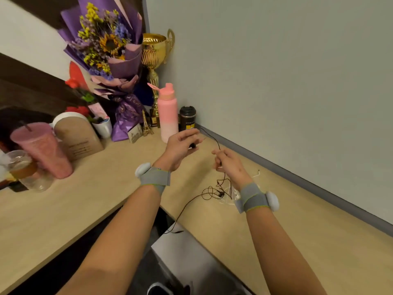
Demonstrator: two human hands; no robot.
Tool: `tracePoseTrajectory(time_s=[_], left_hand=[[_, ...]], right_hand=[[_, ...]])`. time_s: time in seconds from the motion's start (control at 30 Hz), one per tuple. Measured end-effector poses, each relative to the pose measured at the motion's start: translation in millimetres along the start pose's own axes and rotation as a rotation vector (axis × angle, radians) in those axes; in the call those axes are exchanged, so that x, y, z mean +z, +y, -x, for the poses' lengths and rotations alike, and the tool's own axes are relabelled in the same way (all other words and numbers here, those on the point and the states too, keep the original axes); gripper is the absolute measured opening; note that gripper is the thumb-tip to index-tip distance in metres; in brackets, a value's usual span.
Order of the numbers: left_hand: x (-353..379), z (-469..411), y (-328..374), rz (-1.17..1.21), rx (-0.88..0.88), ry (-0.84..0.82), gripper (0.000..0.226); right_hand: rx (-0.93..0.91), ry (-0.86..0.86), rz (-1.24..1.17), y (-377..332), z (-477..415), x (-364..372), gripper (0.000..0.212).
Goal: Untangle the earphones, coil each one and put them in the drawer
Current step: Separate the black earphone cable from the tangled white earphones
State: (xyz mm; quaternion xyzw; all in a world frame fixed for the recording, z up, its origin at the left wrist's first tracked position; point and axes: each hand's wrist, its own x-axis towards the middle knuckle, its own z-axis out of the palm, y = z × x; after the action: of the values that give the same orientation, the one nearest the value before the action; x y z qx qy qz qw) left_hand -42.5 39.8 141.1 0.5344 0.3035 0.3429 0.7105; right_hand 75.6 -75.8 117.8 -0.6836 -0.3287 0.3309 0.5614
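A black earphone cable (216, 143) runs in an arc between my two raised hands above the wooden desk (85, 201). My left hand (180, 145) pinches one end of it, with a small dark part at the fingertips. My right hand (228, 163) grips the cable lower down. Below, the cable hangs into a loose tangle (212, 191) on the desk and trails off the desk edge toward a grey drawer unit (187, 252). A white earphone (256, 174) lies partly hidden under my right wrist.
At the back corner stand a pink bottle (168, 111), a black tumbler (187, 118), a gold trophy (155, 58) and a purple bouquet (106, 45). On the left are a pink cup (42, 147), a brown canister (76, 135) and a clear plastic cup (23, 169). The wall runs close on the right.
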Motion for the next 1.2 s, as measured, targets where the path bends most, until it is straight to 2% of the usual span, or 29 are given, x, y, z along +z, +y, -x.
tracePoseTrajectory(time_s=[0.1,0.23,0.33,0.43,0.67,0.8,1.0,1.1,1.2], left_hand=[[-24,21,-32,0.022,-0.083,0.146,0.028],[-57,48,-73,0.003,-0.178,0.267,0.029],[-82,71,-111,-0.097,-0.322,0.23,0.029],[-98,80,-144,-0.192,-0.412,0.163,0.027],[-117,81,-204,-0.3,-0.202,-0.031,0.017],[-137,96,-236,-0.262,-0.078,0.028,0.025],[-134,95,-237,-0.233,0.131,0.092,0.023],[-136,87,-235,-0.293,0.202,0.046,0.018],[-133,80,-232,-0.342,0.197,-0.059,0.019]], right_hand=[[0.13,-0.077,-0.021,25,17,1,0.013],[0.252,-0.15,0.13,66,45,2,0.014],[0.267,-0.031,0.093,98,67,18,0.024],[0.243,0.128,0.069,125,76,38,0.02],[-0.032,0.31,0.05,163,76,86,0.015],[-0.077,0.366,0.006,185,77,106,0.014],[-0.273,0.34,0.176,190,84,109,0.014],[-0.379,0.374,0.288,190,81,108,0.015],[-0.373,0.4,0.367,190,67,101,0.016]])
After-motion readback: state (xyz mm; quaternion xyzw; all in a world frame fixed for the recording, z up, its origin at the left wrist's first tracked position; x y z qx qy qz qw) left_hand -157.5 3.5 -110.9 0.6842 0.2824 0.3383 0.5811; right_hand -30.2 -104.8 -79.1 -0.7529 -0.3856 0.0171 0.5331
